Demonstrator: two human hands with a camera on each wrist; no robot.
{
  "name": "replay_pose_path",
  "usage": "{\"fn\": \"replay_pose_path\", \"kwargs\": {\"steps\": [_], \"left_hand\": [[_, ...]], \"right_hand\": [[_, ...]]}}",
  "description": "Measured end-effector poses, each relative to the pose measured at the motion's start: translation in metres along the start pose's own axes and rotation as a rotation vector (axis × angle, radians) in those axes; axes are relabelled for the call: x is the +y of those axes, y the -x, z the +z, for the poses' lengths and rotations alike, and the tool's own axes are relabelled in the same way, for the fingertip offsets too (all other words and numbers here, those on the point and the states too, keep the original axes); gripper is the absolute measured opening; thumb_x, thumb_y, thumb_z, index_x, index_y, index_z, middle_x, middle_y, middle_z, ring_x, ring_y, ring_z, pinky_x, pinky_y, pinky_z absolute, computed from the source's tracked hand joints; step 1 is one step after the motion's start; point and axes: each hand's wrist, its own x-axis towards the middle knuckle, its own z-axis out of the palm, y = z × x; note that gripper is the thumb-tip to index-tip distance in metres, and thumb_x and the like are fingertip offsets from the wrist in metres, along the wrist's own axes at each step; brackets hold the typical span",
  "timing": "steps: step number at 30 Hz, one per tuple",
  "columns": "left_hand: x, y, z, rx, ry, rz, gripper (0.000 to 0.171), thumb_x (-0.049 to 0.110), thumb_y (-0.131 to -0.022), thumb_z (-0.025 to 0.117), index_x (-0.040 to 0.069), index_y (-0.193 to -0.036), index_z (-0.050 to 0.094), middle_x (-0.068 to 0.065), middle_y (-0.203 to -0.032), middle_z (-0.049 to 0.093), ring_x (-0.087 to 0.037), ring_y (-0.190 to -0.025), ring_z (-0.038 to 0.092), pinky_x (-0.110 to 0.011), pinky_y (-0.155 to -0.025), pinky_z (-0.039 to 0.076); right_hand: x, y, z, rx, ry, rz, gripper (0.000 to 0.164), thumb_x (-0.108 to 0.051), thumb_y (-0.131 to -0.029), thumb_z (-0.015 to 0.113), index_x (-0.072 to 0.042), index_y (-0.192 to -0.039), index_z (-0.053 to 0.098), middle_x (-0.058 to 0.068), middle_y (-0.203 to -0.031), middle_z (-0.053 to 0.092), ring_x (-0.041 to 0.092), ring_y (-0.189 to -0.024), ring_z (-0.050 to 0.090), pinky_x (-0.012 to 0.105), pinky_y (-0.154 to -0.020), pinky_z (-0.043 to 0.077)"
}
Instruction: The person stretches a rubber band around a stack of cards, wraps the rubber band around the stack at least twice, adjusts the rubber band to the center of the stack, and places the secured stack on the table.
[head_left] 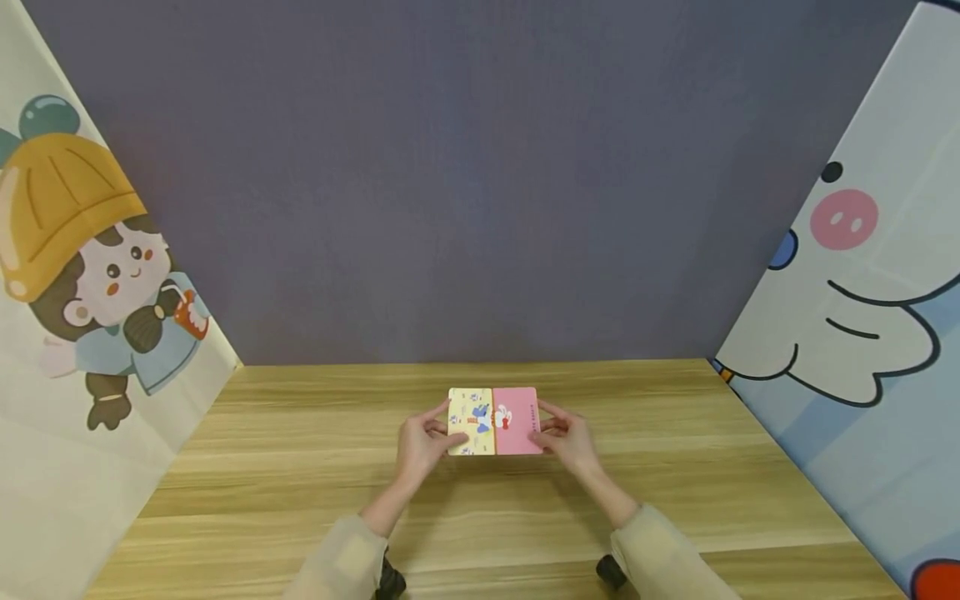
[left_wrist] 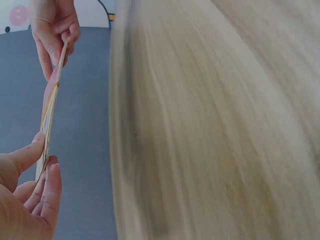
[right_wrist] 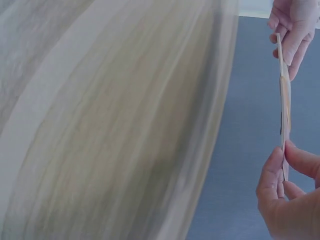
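Observation:
A small notebook (head_left: 516, 408), spread flat, is held up over the table between my two hands. Its left half is yellow with little blue figures; the right half is pink with a white cartoon rabbit at the centre line. My left hand (head_left: 422, 446) pinches the yellow side, thumb on the printed face and fingers behind. On the pink side, my right hand (head_left: 568, 440) does the same. Both wrist views catch the notebook edge-on, as a thin stack of pages (left_wrist: 49, 115) with the left hand (left_wrist: 30, 185) and right hand (right_wrist: 290, 190) at opposite ends.
The wood-grain table (head_left: 300, 467) spreads beneath both hands. Behind it rises a dark grey-blue panel (head_left: 480, 183). Cartoon-printed sheets flank it, a child in a yellow hat (head_left: 112, 250) on the left and a pink-nosed white figure (head_left: 885, 292) on the right.

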Motion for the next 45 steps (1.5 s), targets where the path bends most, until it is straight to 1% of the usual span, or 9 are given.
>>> {"fn": "replay_pose_path", "kwargs": {"steps": [4, 7, 10, 13, 19, 22, 28, 32, 45], "left_hand": [[-0.006, -0.004, 0.001, -0.003, -0.085, -0.011, 0.060, 0.004, -0.061, 0.078, -0.004, -0.116, 0.055, -0.012, -0.065, 0.062, -0.028, -0.042, 0.054, -0.029, -0.035, 0.048], [-0.011, -0.008, 0.002, -0.013, -0.117, -0.034, 0.060, 0.005, -0.061, 0.078, -0.003, -0.116, 0.055, -0.011, -0.065, 0.062, -0.033, -0.045, 0.056, -0.031, -0.037, 0.049], [-0.015, -0.011, 0.004, -0.030, -0.112, -0.095, 0.061, 0.003, -0.061, 0.078, -0.003, -0.117, 0.054, -0.011, -0.065, 0.061, -0.034, -0.047, 0.057, -0.038, -0.041, 0.052], [-0.020, -0.013, 0.005, -0.048, -0.135, -0.123, 0.062, 0.004, -0.061, 0.078, -0.004, -0.117, 0.054, -0.009, -0.062, 0.060, -0.030, -0.045, 0.057, -0.037, -0.041, 0.052], [-0.033, -0.015, 0.007, -0.065, -0.201, -0.149, 0.062, 0.009, -0.060, 0.080, -0.005, -0.115, 0.055, -0.007, -0.052, 0.055, -0.014, -0.036, 0.048, -0.020, -0.033, 0.042], [-0.036, -0.016, 0.008, -0.071, -0.209, -0.184, 0.062, 0.009, -0.060, 0.080, -0.005, -0.115, 0.055, -0.008, -0.052, 0.056, -0.013, -0.035, 0.047, -0.020, -0.033, 0.043], [-0.037, -0.018, 0.010, -0.086, -0.205, -0.245, 0.062, 0.009, -0.061, 0.079, -0.004, -0.116, 0.055, -0.010, -0.052, 0.058, -0.013, -0.034, 0.047, -0.027, -0.035, 0.048], [-0.039, -0.020, 0.010, -0.097, -0.209, -0.247, 0.062, 0.009, -0.061, 0.080, -0.005, -0.115, 0.054, -0.009, -0.053, 0.059, -0.013, -0.034, 0.049, -0.030, -0.037, 0.050], [-0.046, -0.023, 0.011, -0.112, -0.234, -0.267, 0.061, 0.008, -0.059, 0.081, -0.006, -0.113, 0.056, -0.011, -0.055, 0.060, -0.016, -0.036, 0.053, -0.028, -0.036, 0.050]], "right_hand": [[0.006, -0.006, 0.003, -0.005, 0.023, 0.008, 0.052, 0.013, -0.068, 0.067, 0.009, -0.117, 0.051, 0.020, -0.075, 0.061, 0.018, -0.056, 0.058, 0.029, -0.050, 0.054], [0.011, -0.011, 0.004, -0.009, 0.044, 0.015, 0.052, 0.013, -0.067, 0.067, 0.009, -0.117, 0.051, 0.017, -0.072, 0.061, 0.017, -0.053, 0.057, 0.033, -0.050, 0.054], [0.015, -0.016, 0.006, -0.015, 0.072, 0.041, 0.052, 0.012, -0.067, 0.068, 0.008, -0.117, 0.052, 0.015, -0.071, 0.060, 0.015, -0.051, 0.055, 0.036, -0.051, 0.055], [0.018, -0.019, 0.007, -0.030, 0.110, 0.078, 0.052, 0.011, -0.068, 0.068, 0.007, -0.117, 0.052, 0.014, -0.071, 0.059, 0.014, -0.050, 0.054, 0.037, -0.052, 0.055], [0.023, -0.022, 0.009, -0.069, 0.170, 0.156, 0.051, 0.008, -0.069, 0.068, 0.009, -0.117, 0.051, 0.016, -0.075, 0.061, 0.016, -0.052, 0.056, 0.030, -0.050, 0.054], [0.027, -0.025, 0.010, -0.076, 0.179, 0.182, 0.051, 0.008, -0.069, 0.068, 0.008, -0.117, 0.052, 0.015, -0.075, 0.062, 0.015, -0.052, 0.056, 0.026, -0.048, 0.053], [0.034, -0.030, 0.011, -0.079, 0.175, 0.212, 0.052, 0.010, -0.067, 0.069, 0.008, -0.116, 0.053, 0.018, -0.078, 0.063, 0.015, -0.053, 0.057, 0.028, -0.049, 0.054], [0.038, -0.032, 0.012, -0.084, 0.175, 0.235, 0.052, 0.011, -0.067, 0.069, 0.009, -0.116, 0.052, 0.019, -0.079, 0.063, 0.015, -0.054, 0.058, 0.027, -0.048, 0.054], [0.042, -0.034, 0.014, -0.114, 0.199, 0.288, 0.053, 0.011, -0.067, 0.068, 0.012, -0.117, 0.050, 0.015, -0.073, 0.060, 0.013, -0.048, 0.055, 0.027, -0.048, 0.054]]}}
